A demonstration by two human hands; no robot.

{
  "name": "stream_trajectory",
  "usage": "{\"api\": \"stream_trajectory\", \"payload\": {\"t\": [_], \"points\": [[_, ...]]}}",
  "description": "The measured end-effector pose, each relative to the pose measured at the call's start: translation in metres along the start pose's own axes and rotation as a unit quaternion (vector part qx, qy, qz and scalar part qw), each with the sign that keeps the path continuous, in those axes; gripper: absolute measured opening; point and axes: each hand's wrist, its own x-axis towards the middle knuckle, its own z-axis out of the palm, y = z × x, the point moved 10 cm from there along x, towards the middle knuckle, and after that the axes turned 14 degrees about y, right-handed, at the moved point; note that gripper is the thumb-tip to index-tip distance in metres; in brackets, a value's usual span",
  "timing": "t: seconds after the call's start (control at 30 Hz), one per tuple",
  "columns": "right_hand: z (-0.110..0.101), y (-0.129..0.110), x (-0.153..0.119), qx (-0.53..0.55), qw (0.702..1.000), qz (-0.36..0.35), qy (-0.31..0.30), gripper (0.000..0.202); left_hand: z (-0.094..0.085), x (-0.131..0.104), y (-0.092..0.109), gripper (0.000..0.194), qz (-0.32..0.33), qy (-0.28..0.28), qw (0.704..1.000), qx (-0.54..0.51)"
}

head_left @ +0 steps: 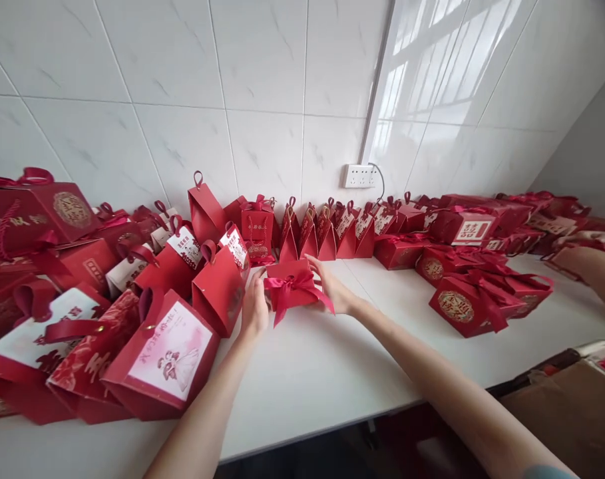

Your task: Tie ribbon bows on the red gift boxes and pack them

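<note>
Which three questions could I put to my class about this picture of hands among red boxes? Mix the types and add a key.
1. Multiple choice: How is the bow-tied box handled?
A. By one hand alone
B. Between both hands
C. By neither hand

2. True or false: The wall socket is fixed above the level of the table.

3. Fill in: The box with the drawn couple is nearer to the person's ____ hand.

Key
1. B: the left hand and right hand are on opposite sides of it.
2. True.
3. Left.
</note>
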Motion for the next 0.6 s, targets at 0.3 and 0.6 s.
{"api": "stream_trajectory", "payload": {"t": [0.3, 0.6], "points": [[-0.001, 0.010, -0.012, 0.009, 1.000, -0.003, 0.017, 0.102, 0.019, -0.010, -0.004, 0.056, -0.017, -0.070, 0.997, 0.005], [-0.037, 0.035, -0.013, -0.090, 0.992, 0.085, -0.012, 0.071, 0.029, -0.018, -0.003, 0.069, -0.034, -0.122, 0.992, -0.005]]}}
